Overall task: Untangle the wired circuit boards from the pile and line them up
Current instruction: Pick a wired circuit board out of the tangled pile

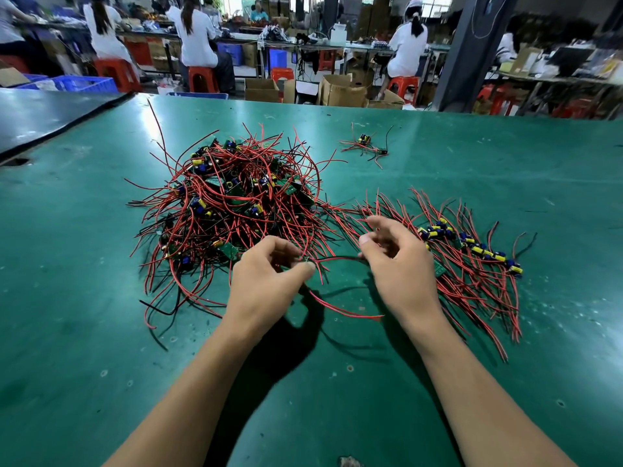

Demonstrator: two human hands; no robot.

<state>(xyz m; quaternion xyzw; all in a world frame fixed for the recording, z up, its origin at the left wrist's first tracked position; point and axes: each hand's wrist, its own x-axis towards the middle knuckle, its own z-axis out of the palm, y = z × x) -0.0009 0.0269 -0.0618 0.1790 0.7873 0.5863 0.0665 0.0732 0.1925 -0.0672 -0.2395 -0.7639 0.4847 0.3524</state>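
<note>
Left hand: my left hand (266, 278) sat at 6 o'clock from the pile, fingers curled. Thumb and forefinger pinched one end of a red wire (340, 258).
Right hand: my right hand (397, 264) sat at 3 o'clock from the left one, apart from it. Its fingers were curled, and the wire's other end went in between thumb and fingertips, so I logged it as gripping.
Red wire: it ran in a shallow arc between both hands, raised off the table. I could not tell which board it belonged to.
Loose loop: a second red wire (344, 310) curved over the table at 6 o'clock from the gap between the hands.
Pile: the pile (232, 203) of tangled boards lay at 11 o'clock from my hands. It was a knot of red and black leads, with green boards and yellow and blue parts showing through.
Row of boards: the row of boards (472, 251) lay at 3 o'clock from the right hand, just beside it. The boards ran side by side and their leads fanned out on either side.
Stray cluster: a small stray cluster (365, 144) of boards lay at 1 o'clock, well apart from the pile and the row.
Table: the green table (505, 163) carried everything. A black mat (50, 116) overlapped its corner at 10 o'clock.
Background: at 12 o'clock, people in white (197, 35) sat on red stools (202, 79) at benches, near cardboard boxes (340, 91).
</note>
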